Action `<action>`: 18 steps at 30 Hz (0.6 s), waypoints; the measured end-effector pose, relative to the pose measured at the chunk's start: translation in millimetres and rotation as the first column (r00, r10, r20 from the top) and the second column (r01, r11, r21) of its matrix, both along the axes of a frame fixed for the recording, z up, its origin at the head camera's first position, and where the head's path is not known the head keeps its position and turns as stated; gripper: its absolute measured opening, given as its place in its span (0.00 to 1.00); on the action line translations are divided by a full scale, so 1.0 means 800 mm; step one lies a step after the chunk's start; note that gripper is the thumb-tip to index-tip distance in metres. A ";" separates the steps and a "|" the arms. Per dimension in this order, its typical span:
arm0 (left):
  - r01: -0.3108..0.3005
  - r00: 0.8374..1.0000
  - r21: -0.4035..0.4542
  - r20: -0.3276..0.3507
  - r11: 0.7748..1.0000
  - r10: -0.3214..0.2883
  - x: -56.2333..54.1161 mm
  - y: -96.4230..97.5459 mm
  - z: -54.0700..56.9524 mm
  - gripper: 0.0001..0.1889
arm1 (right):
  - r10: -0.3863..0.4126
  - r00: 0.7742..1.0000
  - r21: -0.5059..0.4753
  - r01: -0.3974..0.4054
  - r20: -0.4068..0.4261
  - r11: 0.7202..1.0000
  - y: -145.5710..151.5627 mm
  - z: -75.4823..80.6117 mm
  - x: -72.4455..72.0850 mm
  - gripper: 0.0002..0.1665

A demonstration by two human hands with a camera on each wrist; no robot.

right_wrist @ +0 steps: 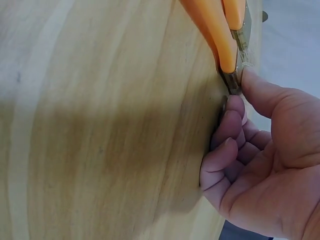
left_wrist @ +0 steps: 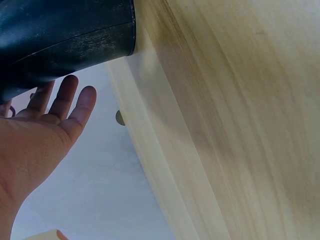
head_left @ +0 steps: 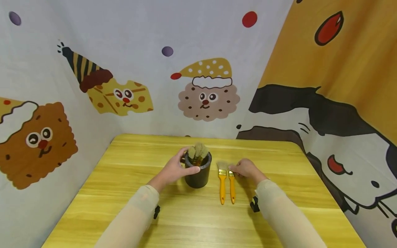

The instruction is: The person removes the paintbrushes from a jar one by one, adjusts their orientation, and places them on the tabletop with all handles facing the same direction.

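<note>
Paintbrushes [head_left: 198, 152] inside the dark cup [head_left: 197, 178], in the head view only

Bright head view, with pale glare toward the near edge of the wooden bench [head_left: 198, 224]; wrist views duller, soft shadows crossing the wood.

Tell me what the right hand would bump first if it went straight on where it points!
Probably the left brush, just past the right brush the right hand pinches; depth is hard to judge.

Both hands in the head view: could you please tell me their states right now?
Left hand: holding the dark cup.
Right hand: pinching the rightmost brush near its bristles.
</note>
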State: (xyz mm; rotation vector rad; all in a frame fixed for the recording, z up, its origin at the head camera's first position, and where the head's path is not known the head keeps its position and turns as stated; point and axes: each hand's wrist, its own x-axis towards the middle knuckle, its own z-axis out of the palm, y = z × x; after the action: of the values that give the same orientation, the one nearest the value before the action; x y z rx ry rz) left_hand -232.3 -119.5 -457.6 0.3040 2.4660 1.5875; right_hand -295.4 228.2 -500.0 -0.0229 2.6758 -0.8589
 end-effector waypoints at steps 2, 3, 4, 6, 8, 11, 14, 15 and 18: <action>0.004 1.000 0.002 -0.008 1.000 -0.004 0.000 0.000 -0.001 0.51 | -0.007 1.000 0.001 0.007 0.001 1.000 0.000 -0.001 0.000 0.30; 0.006 1.000 0.002 -0.012 1.000 -0.006 -0.001 0.000 -0.001 0.51 | -0.009 1.000 -0.001 0.009 0.003 1.000 0.000 -0.001 0.000 0.30; 0.006 1.000 0.001 -0.017 1.000 -0.006 -0.001 0.000 -0.001 0.50 | -0.010 1.000 -0.002 0.010 0.002 1.000 -0.001 -0.001 0.000 0.30; 0.008 1.000 0.002 -0.022 1.000 -0.008 -0.001 -0.001 -0.002 0.50 | -0.005 1.000 -0.003 0.005 0.001 1.000 -0.001 -0.001 0.001 0.30; 0.007 1.000 0.000 -0.021 1.000 -0.007 -0.001 -0.001 -0.002 0.50 | 0.001 1.000 -0.007 -0.001 0.000 1.000 -0.001 0.000 0.002 0.30; 0.002 1.000 0.001 -0.015 1.000 -0.002 -0.001 0.000 -0.002 0.50 | 0.001 1.000 -0.019 -0.001 0.004 1.000 0.000 0.002 0.004 0.30; -0.001 1.000 0.006 -0.005 1.000 0.001 -0.001 0.000 -0.001 0.50 | -0.007 1.000 -0.040 0.007 0.012 0.999 0.001 0.005 0.005 0.31; -0.001 1.000 0.008 -0.005 1.000 0.001 -0.002 0.000 -0.001 0.50 | -0.009 1.000 -0.042 0.009 0.012 0.999 0.001 0.005 0.005 0.31; 0.006 1.000 0.010 -0.006 1.000 -0.006 -0.002 -0.001 -0.002 0.50 | -0.023 0.999 -0.052 0.024 0.023 0.998 0.002 0.004 0.005 0.32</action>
State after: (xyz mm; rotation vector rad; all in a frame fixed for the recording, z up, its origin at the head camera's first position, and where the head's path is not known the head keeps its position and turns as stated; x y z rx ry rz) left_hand -233.9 -120.0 -459.6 0.3184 2.4595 1.5998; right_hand -291.6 229.9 -496.8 0.0053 2.6373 -0.9313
